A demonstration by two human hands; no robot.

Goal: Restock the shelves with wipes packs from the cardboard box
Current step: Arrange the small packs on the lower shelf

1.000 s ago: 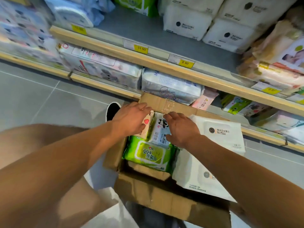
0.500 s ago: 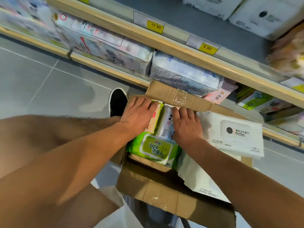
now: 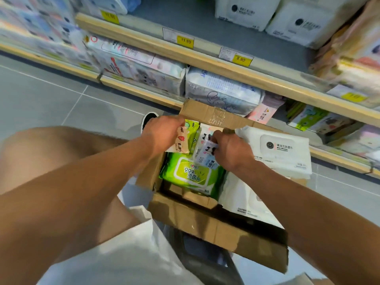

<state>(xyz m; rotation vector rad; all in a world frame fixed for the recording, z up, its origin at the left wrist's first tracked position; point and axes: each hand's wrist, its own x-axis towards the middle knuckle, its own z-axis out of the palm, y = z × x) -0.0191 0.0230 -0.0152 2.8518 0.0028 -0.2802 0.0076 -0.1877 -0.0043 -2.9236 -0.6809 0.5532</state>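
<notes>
Head cam only, and the shelves point(image 3: 205, 58) are pretty smeared at the left and right edges, so I can't read most packs up there. Two yellow price tags are readable, 11.90 point(image 3: 185, 41) and 8.90 point(image 3: 240, 59). My arms cover part of the cardboard box point(image 3: 216, 229), so its full contents are hidden. What I can count in it: one big green pack point(image 3: 191, 171), two big white packs point(image 3: 277, 151), plus two small ones. My left hand point(image 3: 162, 133) is curled around a small beige pack point(image 3: 181, 141), fingers mostly hidden behind it. My right hand point(image 3: 232, 151) is closed on a small white pack with a cow print point(image 3: 206, 153), right above the green one.
</notes>
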